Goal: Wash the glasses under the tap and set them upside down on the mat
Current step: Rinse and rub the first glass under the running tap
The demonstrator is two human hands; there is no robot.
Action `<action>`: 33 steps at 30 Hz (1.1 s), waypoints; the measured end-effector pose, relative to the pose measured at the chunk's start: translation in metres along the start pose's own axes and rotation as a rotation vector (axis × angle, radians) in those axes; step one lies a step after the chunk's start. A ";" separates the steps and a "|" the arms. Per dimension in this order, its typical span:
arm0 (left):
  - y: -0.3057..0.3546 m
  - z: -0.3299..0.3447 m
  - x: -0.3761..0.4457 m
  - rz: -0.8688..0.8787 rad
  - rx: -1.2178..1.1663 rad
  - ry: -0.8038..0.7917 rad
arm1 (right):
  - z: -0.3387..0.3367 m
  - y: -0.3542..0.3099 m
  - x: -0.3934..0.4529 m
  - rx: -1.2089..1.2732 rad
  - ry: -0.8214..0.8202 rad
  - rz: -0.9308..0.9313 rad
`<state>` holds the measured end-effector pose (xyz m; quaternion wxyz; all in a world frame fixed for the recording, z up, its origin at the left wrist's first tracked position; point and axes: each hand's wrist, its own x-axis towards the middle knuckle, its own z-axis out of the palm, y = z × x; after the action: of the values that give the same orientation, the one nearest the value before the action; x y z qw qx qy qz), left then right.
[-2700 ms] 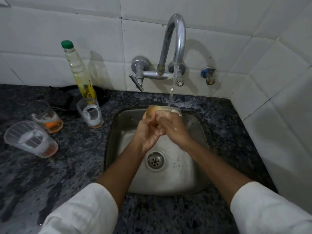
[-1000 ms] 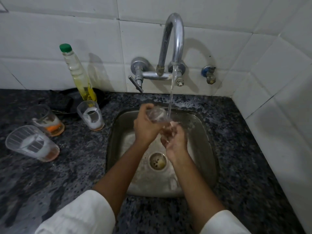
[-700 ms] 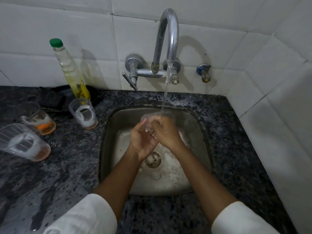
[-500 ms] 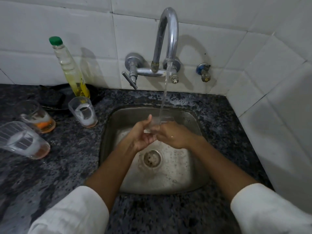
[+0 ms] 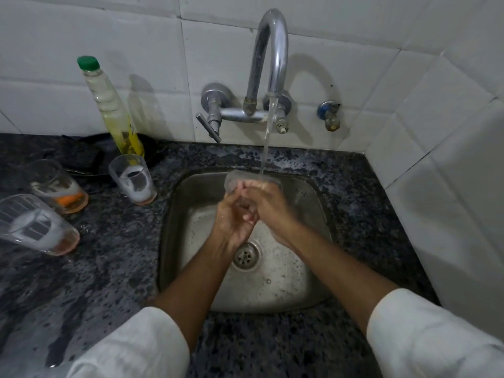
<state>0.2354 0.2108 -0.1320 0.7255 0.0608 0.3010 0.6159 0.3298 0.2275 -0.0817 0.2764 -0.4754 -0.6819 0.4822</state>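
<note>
Water runs from the chrome tap [image 5: 272,50] into a clear glass [image 5: 234,181] held over the steel sink [image 5: 308,203]. My left hand [image 5: 231,222] grips the glass from below and the left. My right hand [image 5: 268,203] wraps over it from the right, fingers at its rim. Most of the glass is hidden by both hands. Three dirty glasses stand on the dark counter at the left: one with white residue [image 5: 133,180], one with orange residue [image 5: 58,186], and a larger one [image 5: 35,225] nearest me.
A green-capped bottle of yellow liquid [image 5: 111,105] stands against the tiled wall, with a dark cloth or mat [image 5: 81,156] behind the glasses. The granite counter [image 5: 109,268] is wet. A tiled side wall rises at the right. The sink drain [image 5: 245,255] lies below my hands.
Both hands keep turning and rubbing the glass under the stream; it has gone from tilted in my left hand to upright between both hands. The counter glasses have not moved.
</note>
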 end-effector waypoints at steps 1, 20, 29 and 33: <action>0.003 0.001 0.002 0.010 0.012 0.004 | -0.004 0.000 -0.001 -0.115 -0.033 -0.043; 0.011 0.000 0.001 0.023 -0.054 -0.008 | -0.004 -0.017 0.009 -0.358 -0.046 -0.269; 0.007 0.000 0.004 -0.021 -0.091 0.009 | 0.012 -0.019 0.006 0.000 0.148 -0.098; 0.022 0.000 0.009 -0.117 0.240 0.061 | -0.021 -0.001 0.000 -1.005 -0.230 -0.310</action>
<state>0.2173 0.2244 -0.1252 0.7381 0.1105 0.3974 0.5339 0.3472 0.2362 -0.0724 0.0063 -0.3871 -0.9167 0.0988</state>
